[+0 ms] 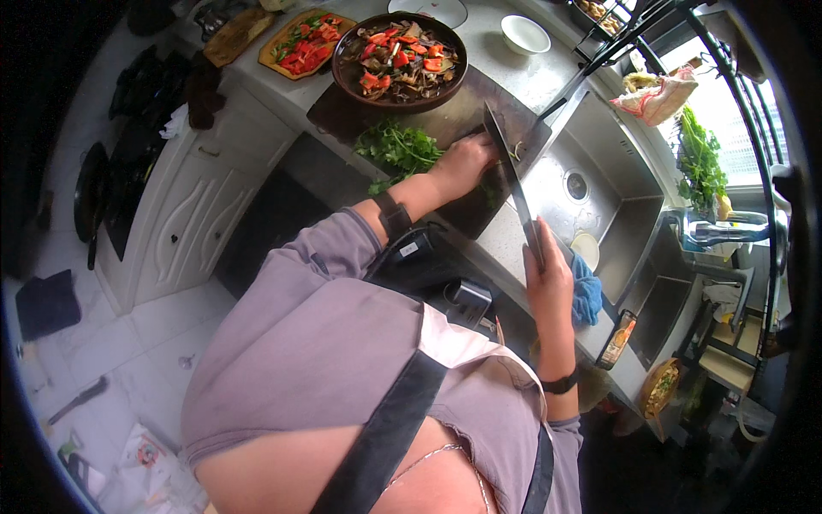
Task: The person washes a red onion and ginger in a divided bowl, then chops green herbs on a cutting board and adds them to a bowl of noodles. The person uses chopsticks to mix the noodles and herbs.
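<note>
My right hand (pixel 549 266) is closed on the handle of a kitchen knife (pixel 510 160), whose blade reaches up over the right part of a dark cutting board (pixel 472 215). Beside the blade, my left hand (pixel 467 164) presses down with bent fingers at the stems of leafy green herbs (pixel 401 149); whether it grips them is hidden. The herb leaves spread left of my wrist. At the board's far side stands a round brown dish (pixel 401 61) of sliced food with red pepper pieces. Small pale scraps (pixel 515 151) lie right of the blade.
A wooden tray (pixel 273 51) of chopped red and green peppers is left of the dish. Beyond are a white bowl (pixel 525 35) and a plate (pixel 443 9). The steel sink (pixel 600 144) adjoins the board, with a blue cloth (pixel 585 292) at its near edge.
</note>
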`<state>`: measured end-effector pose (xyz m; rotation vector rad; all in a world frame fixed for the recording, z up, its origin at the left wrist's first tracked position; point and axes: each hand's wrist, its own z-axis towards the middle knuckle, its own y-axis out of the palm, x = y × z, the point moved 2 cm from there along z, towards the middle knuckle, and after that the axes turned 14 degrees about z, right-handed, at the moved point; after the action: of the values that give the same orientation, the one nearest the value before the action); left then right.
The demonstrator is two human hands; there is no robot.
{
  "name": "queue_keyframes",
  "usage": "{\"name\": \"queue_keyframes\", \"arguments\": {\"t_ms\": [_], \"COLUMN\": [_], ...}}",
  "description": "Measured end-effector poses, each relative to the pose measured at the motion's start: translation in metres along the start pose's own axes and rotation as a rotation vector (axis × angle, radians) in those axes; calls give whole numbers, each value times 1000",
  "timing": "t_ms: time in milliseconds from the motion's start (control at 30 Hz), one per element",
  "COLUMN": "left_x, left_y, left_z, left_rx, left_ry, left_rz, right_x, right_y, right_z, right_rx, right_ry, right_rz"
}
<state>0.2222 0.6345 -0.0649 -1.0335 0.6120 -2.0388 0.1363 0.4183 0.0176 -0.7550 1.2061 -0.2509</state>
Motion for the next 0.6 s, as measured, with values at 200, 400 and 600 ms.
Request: {"name": "queue_keyframes", "arguments": {"t_ms": [200,400,600], "left_x": [-6,12,-4], "left_y": [10,-23,-14], "left_z": [1,-1,-15], "left_rx": [-96,-70,-156], "left_ry": [-76,-13,-24], "left_rz": [54,249,87], "right_x": [7,-13,-14], "right_y": [10,-10,4], "right_z": [26,0,-7], "right_rx": [59,80,-8], "right_ry": [103,57,126], "right_rz": [167,160,110]}}
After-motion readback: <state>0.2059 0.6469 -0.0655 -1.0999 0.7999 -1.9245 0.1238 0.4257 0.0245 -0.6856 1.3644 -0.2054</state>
